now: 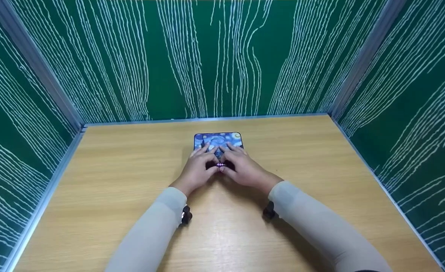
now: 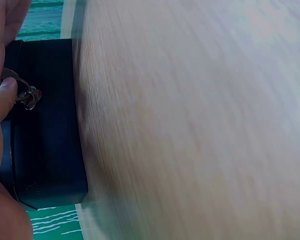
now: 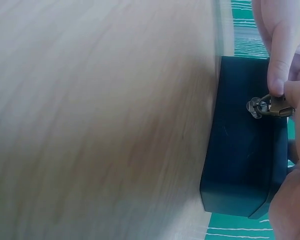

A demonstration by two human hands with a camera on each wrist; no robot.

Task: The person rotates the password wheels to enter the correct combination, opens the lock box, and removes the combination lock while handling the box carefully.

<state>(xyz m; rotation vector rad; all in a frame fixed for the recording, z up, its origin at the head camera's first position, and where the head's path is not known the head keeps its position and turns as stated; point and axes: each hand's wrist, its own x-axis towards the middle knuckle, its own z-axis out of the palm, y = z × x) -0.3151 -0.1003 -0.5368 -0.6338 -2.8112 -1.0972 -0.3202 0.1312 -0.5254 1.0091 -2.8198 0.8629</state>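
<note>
A tin box [image 1: 217, 140] stands on the table, with a blue swirling night-sky picture on its lid. Its dark front wall [image 2: 47, 135] fills the left edge of the left wrist view. On that wall a small metal clasp [image 3: 279, 106] has a wire loop reaching down to a catch [image 3: 254, 107]. My left hand [image 1: 199, 167] and right hand [image 1: 241, 167] meet at the middle of the box's front edge. Both thumbs and the fingers beside them pinch the clasp from either side. The other fingers spread over the lid.
The wooden table [image 1: 131, 170] reaches back to green walls [image 1: 169, 75] patterned with pale lines. Grey metal frame posts [image 1: 41, 60] rise at the corners. Small dark devices [image 1: 186, 215] sit beneath both sleeved forearms.
</note>
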